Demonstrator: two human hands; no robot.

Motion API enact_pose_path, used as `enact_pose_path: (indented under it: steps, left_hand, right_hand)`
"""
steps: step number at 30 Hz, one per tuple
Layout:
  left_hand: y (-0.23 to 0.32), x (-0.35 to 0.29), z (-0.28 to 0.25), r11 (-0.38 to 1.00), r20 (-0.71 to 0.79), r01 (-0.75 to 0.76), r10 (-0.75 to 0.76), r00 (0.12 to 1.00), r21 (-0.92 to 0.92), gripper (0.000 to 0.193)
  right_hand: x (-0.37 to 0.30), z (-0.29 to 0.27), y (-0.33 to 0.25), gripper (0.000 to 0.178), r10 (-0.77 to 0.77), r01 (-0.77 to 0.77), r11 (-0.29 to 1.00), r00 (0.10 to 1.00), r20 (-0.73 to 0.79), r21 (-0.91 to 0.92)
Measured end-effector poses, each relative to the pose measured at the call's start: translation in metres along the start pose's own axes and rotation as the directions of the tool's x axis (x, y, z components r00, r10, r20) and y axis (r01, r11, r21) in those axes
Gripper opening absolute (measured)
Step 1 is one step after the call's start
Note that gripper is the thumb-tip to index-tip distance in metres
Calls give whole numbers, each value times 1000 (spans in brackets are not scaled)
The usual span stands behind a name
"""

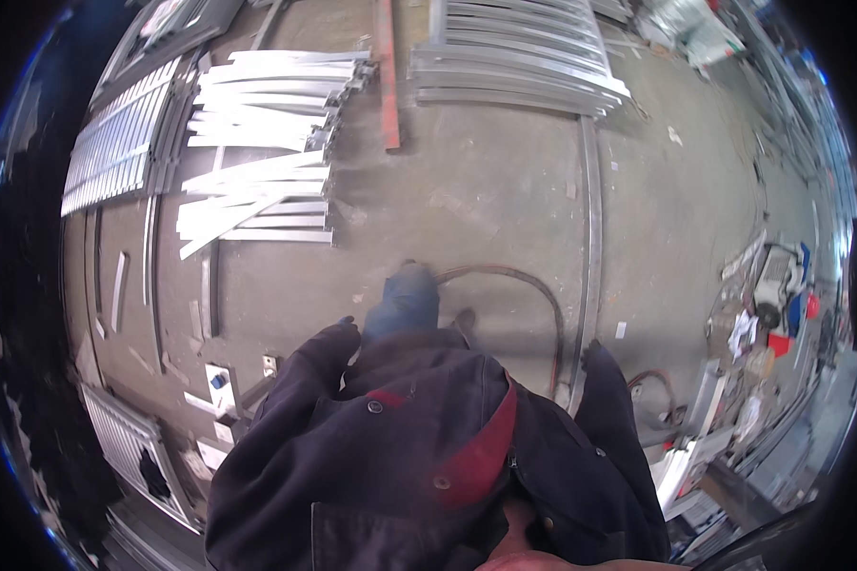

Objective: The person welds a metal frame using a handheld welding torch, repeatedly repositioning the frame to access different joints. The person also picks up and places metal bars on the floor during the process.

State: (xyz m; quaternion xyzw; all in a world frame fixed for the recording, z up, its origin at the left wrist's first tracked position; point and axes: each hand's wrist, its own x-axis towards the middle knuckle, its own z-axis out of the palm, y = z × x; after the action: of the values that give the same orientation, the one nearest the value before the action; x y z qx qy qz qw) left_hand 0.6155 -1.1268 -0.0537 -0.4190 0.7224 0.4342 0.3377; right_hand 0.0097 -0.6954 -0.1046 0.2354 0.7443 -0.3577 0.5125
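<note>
My left hand [348, 324] hangs beside my body at the end of a dark jacket sleeve, close to my blue-trousered leg [402, 303]. Off to the other side, my right hand [592, 350] hangs low beside a long metal rail [591, 228] on the floor. Both hands look dark and small, and their fingers cannot be made out. Nothing can be seen held in either one. Ahead on the left lie stacks of bright metal strips [257, 215], their ends uneven. A reddish-brown hose [533, 280] curves across the floor by my feet.
Slatted metal panels [514, 71] lie ahead, with a red bar [388, 86] to their left. More slatted panels [114, 152] rest at the far left. A power tool [779, 276] sits among scraps on the right. A white socket box [220, 388] is at the lower left.
</note>
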Motion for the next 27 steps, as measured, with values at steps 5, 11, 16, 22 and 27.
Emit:
enact_pose_path:
  steps: [5,11,16,22,27]
  left_hand:
    - [-24,8,-9,975,-108,60,-85,990,-216,26]
    - [-99,35,-72,886,-131,140,-218,967,-442,27]
    - [-170,72,-176,759,-188,147,-335,923,-634,28]
    - [-232,81,-256,541,-267,56,-499,825,-839,29]
    - [-225,71,-182,661,-337,48,-442,831,-749,30]
  right_hand:
    - [55,95,-130,28,-48,50,999,944,327,3]
    - [87,254,-126,30,-48,203,866,944,328,-457]
    - [30,332,-148,46,126,-4,646,987,101,-763]
    - [55,506,-281,55,53,126,193,989,138,-973]
    - [58,703,-401,66,-108,481,-168,859,501,-861]
